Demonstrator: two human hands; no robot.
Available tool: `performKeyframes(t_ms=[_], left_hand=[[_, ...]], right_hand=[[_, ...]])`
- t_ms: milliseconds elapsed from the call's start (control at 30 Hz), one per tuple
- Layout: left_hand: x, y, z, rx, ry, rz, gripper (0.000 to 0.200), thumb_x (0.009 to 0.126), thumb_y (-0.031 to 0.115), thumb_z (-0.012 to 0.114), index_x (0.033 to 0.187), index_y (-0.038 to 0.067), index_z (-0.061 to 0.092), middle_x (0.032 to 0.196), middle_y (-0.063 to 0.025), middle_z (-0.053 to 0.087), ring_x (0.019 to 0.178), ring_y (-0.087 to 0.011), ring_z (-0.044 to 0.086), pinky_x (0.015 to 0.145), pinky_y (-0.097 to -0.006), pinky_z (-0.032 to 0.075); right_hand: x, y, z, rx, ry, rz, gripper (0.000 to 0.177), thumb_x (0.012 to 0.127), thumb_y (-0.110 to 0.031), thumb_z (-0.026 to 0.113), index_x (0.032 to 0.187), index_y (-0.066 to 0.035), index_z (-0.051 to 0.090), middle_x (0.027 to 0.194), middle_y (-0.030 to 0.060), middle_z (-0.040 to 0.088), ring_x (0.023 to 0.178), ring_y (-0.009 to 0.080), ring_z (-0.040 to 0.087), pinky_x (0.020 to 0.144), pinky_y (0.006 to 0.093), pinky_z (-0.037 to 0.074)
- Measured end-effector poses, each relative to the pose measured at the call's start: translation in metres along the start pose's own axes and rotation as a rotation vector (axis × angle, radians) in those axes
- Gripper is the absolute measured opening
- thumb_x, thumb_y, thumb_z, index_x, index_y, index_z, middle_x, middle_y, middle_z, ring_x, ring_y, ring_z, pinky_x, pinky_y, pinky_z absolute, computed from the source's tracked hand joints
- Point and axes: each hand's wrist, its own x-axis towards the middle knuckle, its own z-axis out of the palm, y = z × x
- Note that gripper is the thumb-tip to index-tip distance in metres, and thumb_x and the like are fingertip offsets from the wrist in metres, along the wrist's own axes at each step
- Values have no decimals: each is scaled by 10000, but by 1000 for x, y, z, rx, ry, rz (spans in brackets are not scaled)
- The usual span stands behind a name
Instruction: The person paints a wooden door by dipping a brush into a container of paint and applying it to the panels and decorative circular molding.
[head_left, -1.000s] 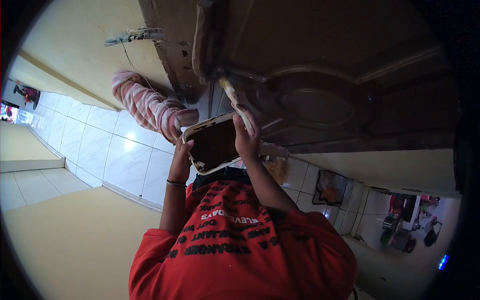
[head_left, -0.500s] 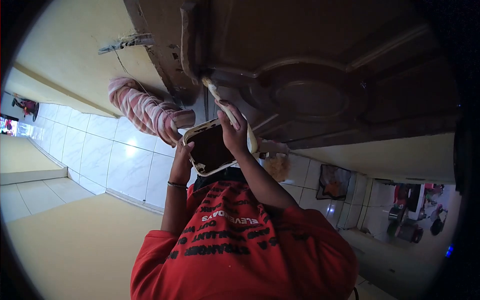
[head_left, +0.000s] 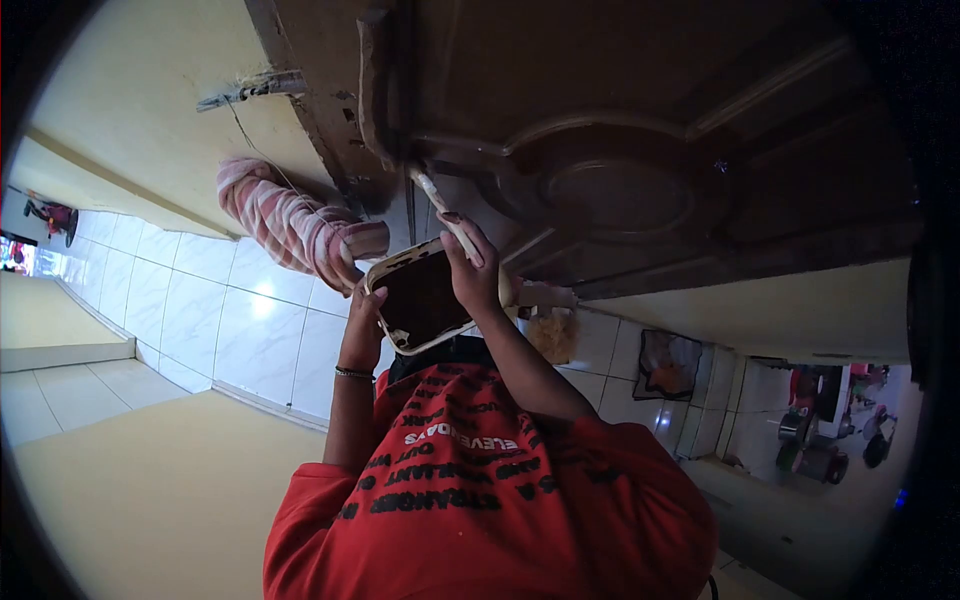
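My left hand (head_left: 364, 322) grips the near-left rim of a cream rectangular tub (head_left: 438, 343), thumb over the edge. Dark brown paint (head_left: 425, 298) covers the tub's inside, with smears along its rim. Above the tub's right side, my right hand (head_left: 472, 268) is closed around the pale handle of a paintbrush (head_left: 430, 188), which is stained brown. The brush points up and left, its bristle end right at the edge of a dark brown panelled door (head_left: 620, 190).
A rolled pink and white striped cloth (head_left: 290, 215) lies left of the tub along the doorway. White tiles (head_left: 255, 330) cover the floor. A dark-edged mat (head_left: 667, 365) is on the right, and pots (head_left: 812, 450) stand farther right.
My right hand and the paintbrush have shifted slightly right and down, and more of the brush's pale handle shows. My left hand and the tub have stayed nearly still.
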Motion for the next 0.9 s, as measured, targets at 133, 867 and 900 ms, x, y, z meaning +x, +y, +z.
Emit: performKeyframes(t_ms=[133,867,900], left_hand=[[1,-6,-2,21,8,-35,562,914,269,556,1386,23,374,1306,-104,503,1223,-203,486,1005,-329,415],[15,-7,7,24,-75,-100,583,912,269,567,1388,8,354,1291,-111,514,1203,-212,508,988,-333,433],[13,-4,8,5,-76,-70,573,918,262,566,1385,6,356,1294,-111,513,1214,-216,499,1007,-336,416]], right_hand=[[8,-17,1,80,-53,133,280,965,-148,583,1191,16,607,1186,104,644,1116,166,578,985,283,403],[4,-32,-31,156,49,84,279,956,-162,602,1168,19,618,1141,97,658,1099,149,583,947,274,430],[12,-26,-19,169,-10,78,292,960,-188,602,1178,6,607,1177,108,652,1126,147,569,962,272,417]])
